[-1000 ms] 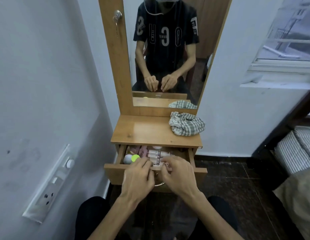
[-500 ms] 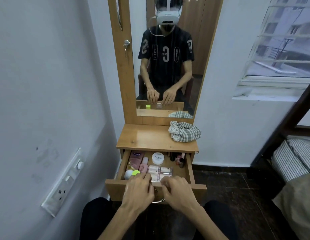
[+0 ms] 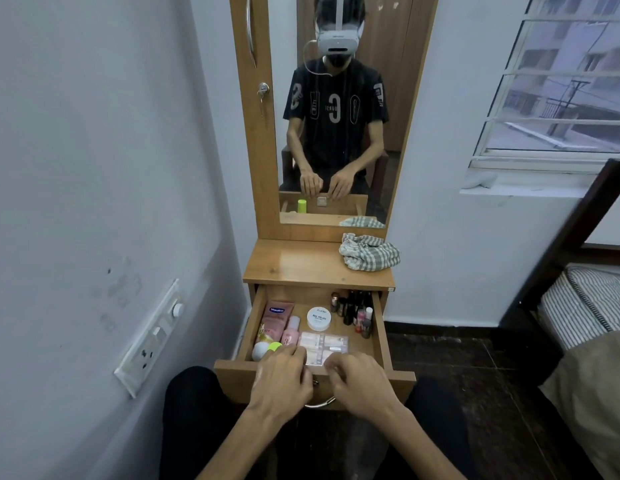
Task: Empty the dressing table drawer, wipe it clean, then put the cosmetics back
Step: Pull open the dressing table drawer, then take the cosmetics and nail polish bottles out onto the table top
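The wooden drawer (image 3: 232, 375) of the dressing table stands pulled far out. Inside lie a pink tube (image 3: 277, 317), a small pink bottle (image 3: 291, 333), a white bottle with a green cap (image 3: 267, 349), a round white jar (image 3: 319, 318), flat clear packs (image 3: 324, 344) and several nail polish bottles (image 3: 357, 313) at the right. My left hand (image 3: 282, 379) and my right hand (image 3: 360, 382) sit side by side on the drawer's front edge, fingers curled over its rim. A crumpled checked cloth (image 3: 369, 252) lies on the table top (image 3: 301, 265).
A tall mirror (image 3: 336, 133) rises behind the table. The wall with a socket panel (image 3: 149, 341) is close on the left. A bed (image 3: 585, 306) stands at the right under a window (image 3: 561, 91). My knees are under the drawer, and its metal handle (image 3: 319, 405) hangs below my hands.
The drawer has slid out towards me with both hands on its front, so more of its contents show. My view has tilted upward.
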{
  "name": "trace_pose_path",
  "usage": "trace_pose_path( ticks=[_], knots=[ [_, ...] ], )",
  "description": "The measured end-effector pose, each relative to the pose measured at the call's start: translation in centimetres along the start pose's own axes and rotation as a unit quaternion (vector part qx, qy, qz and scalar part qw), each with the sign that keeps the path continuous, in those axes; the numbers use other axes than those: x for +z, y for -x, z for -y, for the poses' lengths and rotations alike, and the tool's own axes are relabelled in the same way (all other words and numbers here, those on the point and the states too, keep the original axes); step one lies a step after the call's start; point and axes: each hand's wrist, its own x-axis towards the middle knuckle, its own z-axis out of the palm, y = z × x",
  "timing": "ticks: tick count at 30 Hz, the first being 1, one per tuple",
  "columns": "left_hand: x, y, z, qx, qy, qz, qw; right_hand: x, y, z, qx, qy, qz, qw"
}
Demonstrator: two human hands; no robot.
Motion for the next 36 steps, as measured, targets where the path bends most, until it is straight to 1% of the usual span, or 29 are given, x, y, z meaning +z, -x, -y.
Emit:
trace_pose_path(
  ticks=[5, 10, 14, 16, 21, 23, 25, 27, 30, 32, 36],
  knots=[
    [0.1, 0.7, 0.0, 0.0, 0.009, 0.011, 1.0, 0.1, 0.9, 0.3, 0.01, -0.013, 0.016, 1.0],
    [0.5, 0.6, 0.1, -0.002, 0.015, 0.014, 1.0, 0.5, 0.9, -0.2, 0.021, -0.021, 0.014, 0.999],
    [0.9, -0.2, 0.4, -0.013, 0.009, 0.032, 0.999, 0.4, -0.2, -1.0, 0.045, -0.02, 0.056, 0.997],
    [0.9, -1.0, 0.5, -0.019, 0.006, 0.044, 0.999, 0.2, -1.1, -1.3, 0.066, -0.016, 0.07, 0.995],
    [0.9, -3.7, 1.4, -0.026, 0.008, 0.055, 0.998, 0.1, -4.0, -2.9, 0.147, -0.043, 0.073, 0.986],
    [1.1, -5.2, 2.0, -0.012, 0.022, 0.062, 0.998, 0.3, -5.2, -3.8, 0.186, -0.023, 0.066, 0.98],
    [1.4, -6.7, 2.6, 0.002, 0.033, 0.078, 0.996, 0.8, -6.5, -4.5, 0.228, 0.022, 0.068, 0.971],
    [1.5, -7.7, 3.2, 0.009, 0.04, 0.081, 0.996, 1.3, -7.4, -4.7, 0.269, 0.043, 0.107, 0.956],
    [1.9, -9.0, 4.7, 0.005, 0.044, 0.062, 0.997, 2.7, -8.2, -5.1, 0.305, 0.007, 0.164, 0.938],
    [2.1, -9.4, 5.5, -0.001, 0.039, 0.052, 0.998, 3.4, -8.5, -5.2, 0.326, -0.019, 0.165, 0.931],
    [2.6, -8.6, 6.8, -0.002, 0.044, 0.047, 0.998, 4.4, -9.1, -5.1, 0.349, -0.02, 0.165, 0.922]
  ],
)
